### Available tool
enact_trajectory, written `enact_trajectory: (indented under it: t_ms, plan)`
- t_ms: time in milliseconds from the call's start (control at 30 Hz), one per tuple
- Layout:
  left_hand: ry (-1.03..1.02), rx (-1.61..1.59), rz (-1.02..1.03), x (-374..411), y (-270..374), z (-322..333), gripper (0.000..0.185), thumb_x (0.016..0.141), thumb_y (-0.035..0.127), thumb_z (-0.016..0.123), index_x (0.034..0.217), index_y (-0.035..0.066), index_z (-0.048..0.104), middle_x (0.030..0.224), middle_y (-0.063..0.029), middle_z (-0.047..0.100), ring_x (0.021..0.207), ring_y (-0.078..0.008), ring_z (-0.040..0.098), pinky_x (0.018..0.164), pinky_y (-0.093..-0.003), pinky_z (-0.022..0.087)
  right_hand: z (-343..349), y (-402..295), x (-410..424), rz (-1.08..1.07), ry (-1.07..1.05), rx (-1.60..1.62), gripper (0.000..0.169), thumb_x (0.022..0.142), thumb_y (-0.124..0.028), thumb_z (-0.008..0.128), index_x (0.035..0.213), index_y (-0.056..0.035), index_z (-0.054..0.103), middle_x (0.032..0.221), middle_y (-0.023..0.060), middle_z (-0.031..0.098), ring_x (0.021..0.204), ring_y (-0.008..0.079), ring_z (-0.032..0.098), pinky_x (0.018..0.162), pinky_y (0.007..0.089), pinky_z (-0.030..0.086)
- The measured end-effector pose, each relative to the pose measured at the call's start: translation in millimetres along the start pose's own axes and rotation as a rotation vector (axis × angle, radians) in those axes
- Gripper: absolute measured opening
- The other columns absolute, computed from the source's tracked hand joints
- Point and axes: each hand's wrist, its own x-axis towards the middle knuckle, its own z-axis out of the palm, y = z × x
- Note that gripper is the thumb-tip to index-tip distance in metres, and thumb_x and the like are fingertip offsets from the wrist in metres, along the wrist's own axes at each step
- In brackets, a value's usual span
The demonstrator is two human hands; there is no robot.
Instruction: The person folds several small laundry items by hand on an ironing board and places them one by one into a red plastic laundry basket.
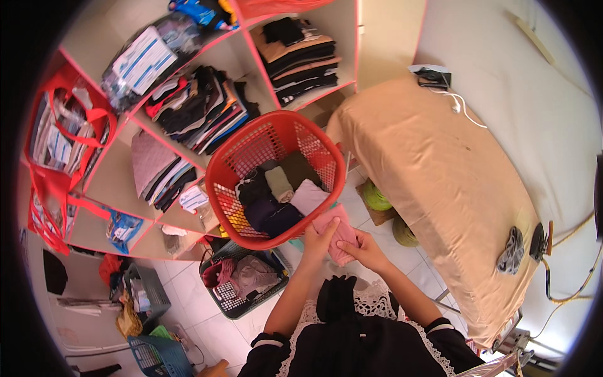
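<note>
A folded pink cloth (336, 231) is held between both hands, in front of my body. My left hand (320, 238) grips its left side with the thumb lying on top. From the right, my right hand (360, 249) pinches its lower edge. Just beyond is a red plastic laundry basket (275, 244), whose near rim lies close to the cloth. Inside it are a rolled olive-green cloth (279, 184), a folded pale pink cloth (308, 197), a folded navy cloth (271, 217) and other dark garments.
Shelves hold stacks of folded clothes (202, 108). Right stands an ironing board (433, 155) with a tan cover, bearing a crumpled grey cloth (511, 249) and an iron (538, 241). A dark basket (245, 278) of garments sits on the tiled floor. Someone's bare skin (214, 370) shows at the bottom edge.
</note>
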Motion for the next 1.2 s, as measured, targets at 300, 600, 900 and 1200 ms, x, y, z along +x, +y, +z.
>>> enact_trajectory:
  t_ms: [300,600,900,1200]
  plan:
    - [0.274,0.412,0.042,79.6,47.4,-168.4,0.033,0.09,0.024,0.054,0.117,0.005,0.05,0.105,-0.0074,0.061,0.093,-0.0173,0.059,0.077,-0.0281,0.047,37.2,-18.9,240.0,-0.011,0.077,-0.059,0.021,0.084,-0.012,0.058,0.102,-0.0001,0.058,0.084,0.0054,0.062,0.072,0.0127,0.061,0.063,0.0283,0.05]
    - [-0.286,1.413,-0.359,179.5,32.9,-224.7,0.047,0.083,0.03,0.051,0.122,0.004,0.047,0.125,-0.0166,0.05,0.112,-0.0324,0.051,0.092,-0.0406,0.043,-1.9,124.4,394.1,0.435,0.244,-0.533,0.024,0.073,-0.012,0.064,0.092,0.0017,0.06,0.082,0.0089,0.063,0.072,0.0222,0.061,0.063,0.0363,0.049]
    - [-0.362,1.659,-0.146,201.1,-18.9,-232.3,0.062,0.081,0.026,0.053,0.133,0.001,0.031,0.142,-0.0151,0.027,0.133,-0.0289,0.024,0.101,-0.054,0.028,27.0,89.6,375.8,0.196,0.186,-1.293,0.045,0.071,-0.013,0.064,0.109,0.003,0.046,0.088,0.0236,0.062,0.087,0.037,0.062,0.075,0.0418,0.05]
    - [-0.39,1.857,-0.27,205.0,-44.7,-230.4,0.096,0.077,0.047,0.058,0.143,0.002,0.005,0.15,-0.0144,0.002,0.139,-0.029,0.001,0.105,-0.062,0.007,56.0,67.6,348.7,-0.131,-0.125,-1.857,0.071,0.08,-0.03,0.058,0.137,-0.0036,0.025,0.143,0.0192,0.024,0.13,0.0346,0.03,0.092,0.0492,0.04]
